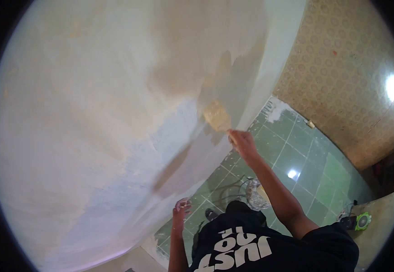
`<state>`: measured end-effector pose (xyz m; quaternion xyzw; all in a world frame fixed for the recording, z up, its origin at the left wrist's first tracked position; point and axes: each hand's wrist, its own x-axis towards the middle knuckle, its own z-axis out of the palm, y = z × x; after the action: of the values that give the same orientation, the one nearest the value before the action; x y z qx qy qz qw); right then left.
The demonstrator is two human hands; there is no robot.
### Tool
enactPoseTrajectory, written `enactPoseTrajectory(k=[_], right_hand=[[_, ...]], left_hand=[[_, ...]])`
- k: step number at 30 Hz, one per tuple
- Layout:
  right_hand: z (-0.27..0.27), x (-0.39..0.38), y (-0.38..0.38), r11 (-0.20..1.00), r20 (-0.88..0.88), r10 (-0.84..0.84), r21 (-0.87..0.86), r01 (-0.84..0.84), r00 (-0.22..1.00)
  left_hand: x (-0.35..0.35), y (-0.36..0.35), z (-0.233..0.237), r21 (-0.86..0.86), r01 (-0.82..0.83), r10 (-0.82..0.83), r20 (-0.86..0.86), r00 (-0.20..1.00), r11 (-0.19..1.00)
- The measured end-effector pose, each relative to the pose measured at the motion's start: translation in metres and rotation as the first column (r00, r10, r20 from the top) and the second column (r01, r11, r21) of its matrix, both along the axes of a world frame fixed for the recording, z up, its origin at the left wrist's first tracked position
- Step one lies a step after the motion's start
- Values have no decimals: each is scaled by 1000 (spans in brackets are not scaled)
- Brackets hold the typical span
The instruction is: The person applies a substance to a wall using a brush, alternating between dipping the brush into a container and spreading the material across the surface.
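Note:
My right hand (242,143) is closed around the handle of a wide, pale yellowish brush or applicator (217,116); its exact kind is hard to tell. The tool's broad head lies against or very near the pale wall (115,90), beside a darker, damp-looking patch. Lower down, my left hand (183,206) is near the wall's lower part with fingers curled and whitish smears on them. Whether it holds something small cannot be made out.
Green floor tiles (269,145) carry white splashes. A spattered bucket (257,194) stands between my arms near my body. At the right are a patterned brown panel (337,68) and a round green-rimmed device (363,221). A small block (311,123) lies by the panel's edge.

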<state>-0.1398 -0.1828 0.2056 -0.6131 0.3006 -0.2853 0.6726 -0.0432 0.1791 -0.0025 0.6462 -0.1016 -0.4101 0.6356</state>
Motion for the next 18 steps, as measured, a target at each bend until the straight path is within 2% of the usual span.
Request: enactPoseTrajectory(k=[1, 3, 6, 7, 8, 11, 13, 16, 18], right_hand=[[-40, 7, -3, 1000, -111, 13, -19, -15, 994], [-124, 10, -7, 956, -152, -58, -293, 11, 987], [-213, -11, -7, 943, -397, -80, -328, -60, 915], [-233, -20, -5, 935, -463, -90, -345, -85, 882], [-241, -25, -4, 937, -449, -91, -340, -76, 889], [-245, -23, -10, 957, -518, -107, -286, -54, 849], [-208, -11, -20, 943, -515, -103, -323, -82, 851], [-152, 4, -34, 961, -407, -118, -278, 0, 906], [-98, -5, -36, 957, -319, -89, -290, -7, 944]], left_hand=[[0, -1, -1, -5, 17, -16, 7, 1000, 1000], [-5, -2, 12, 31, 9, -10, 27, 1000, 999], [-7, -17, 38, 96, 2, -9, 74, 997, 995], [-9, -16, 39, 90, -1, -2, 41, 999, 996], [-9, -14, 43, 86, -8, 7, 8, 1000, 996], [-10, -15, 57, 107, -1, -4, 51, 999, 994], [-17, -12, 61, 132, -29, 20, 68, 997, 991], [-21, -22, 59, 186, -55, 46, 54, 997, 981], [-25, -31, 59, 143, -41, 32, 58, 998, 989]])
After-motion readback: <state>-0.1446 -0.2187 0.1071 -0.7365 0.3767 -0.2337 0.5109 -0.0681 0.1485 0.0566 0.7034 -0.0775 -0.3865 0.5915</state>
